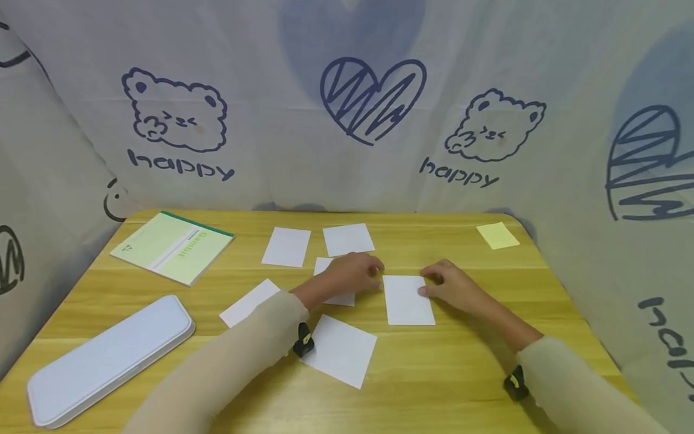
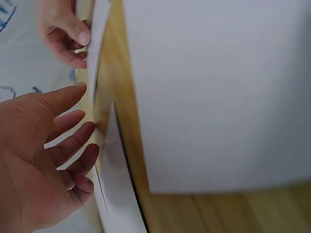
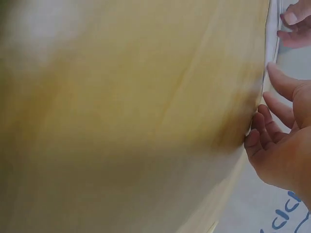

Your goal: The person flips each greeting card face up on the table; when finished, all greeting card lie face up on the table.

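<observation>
A white paper sheet lies flat on the wooden table between the two hands. My right hand is at its upper right corner, and the thumb touches the right edge. In the right wrist view the fingers of that hand are loosely bent. My left hand hovers by the sheet's upper left corner, over another white sheet that it partly hides. Nothing is between its relaxed, spread fingers in the left wrist view. A larger white sheet lies nearer, beside the left wrist.
More white sheets lie at the back and left, one partly under the left sleeve. A green-edged notepad is at the back left, a long white case at the front left. Yellow sticky notes lie at the back right.
</observation>
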`<state>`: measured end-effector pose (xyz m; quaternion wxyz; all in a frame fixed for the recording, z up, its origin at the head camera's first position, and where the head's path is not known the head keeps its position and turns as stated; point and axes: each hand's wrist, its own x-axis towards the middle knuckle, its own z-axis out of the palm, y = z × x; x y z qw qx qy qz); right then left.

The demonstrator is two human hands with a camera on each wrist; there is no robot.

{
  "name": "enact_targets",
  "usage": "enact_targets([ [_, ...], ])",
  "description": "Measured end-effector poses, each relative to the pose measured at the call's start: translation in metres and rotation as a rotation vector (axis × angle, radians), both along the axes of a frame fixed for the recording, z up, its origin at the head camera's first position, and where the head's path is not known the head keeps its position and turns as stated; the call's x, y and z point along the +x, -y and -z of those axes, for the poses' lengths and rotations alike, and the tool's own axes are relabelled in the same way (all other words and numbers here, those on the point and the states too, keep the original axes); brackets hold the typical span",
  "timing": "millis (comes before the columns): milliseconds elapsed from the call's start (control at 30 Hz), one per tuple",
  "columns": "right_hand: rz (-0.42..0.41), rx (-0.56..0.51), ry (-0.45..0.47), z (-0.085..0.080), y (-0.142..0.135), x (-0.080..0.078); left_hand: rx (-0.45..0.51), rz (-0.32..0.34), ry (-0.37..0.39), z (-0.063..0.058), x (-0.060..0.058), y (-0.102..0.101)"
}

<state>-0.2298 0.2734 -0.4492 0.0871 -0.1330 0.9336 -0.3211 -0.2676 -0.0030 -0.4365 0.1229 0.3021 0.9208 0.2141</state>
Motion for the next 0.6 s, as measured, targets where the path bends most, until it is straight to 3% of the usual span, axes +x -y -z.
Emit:
enact_targets([
  [133, 0.003, 0.037, 0.007, -0.002, 0.002, -0.002, -0.043, 0.008, -0.039, 0.002, -0.001, -0.011],
  [333, 0.026, 0.029, 0.062, -0.005, 0.006, -0.004, -0.063, -0.006, -0.026, 0.004, -0.004, -0.019],
  [600, 0.049, -0.003, 0.065, -0.007, 0.007, 0.002, -0.054, -0.012, -0.03, 0.005, -0.006, -0.023],
])
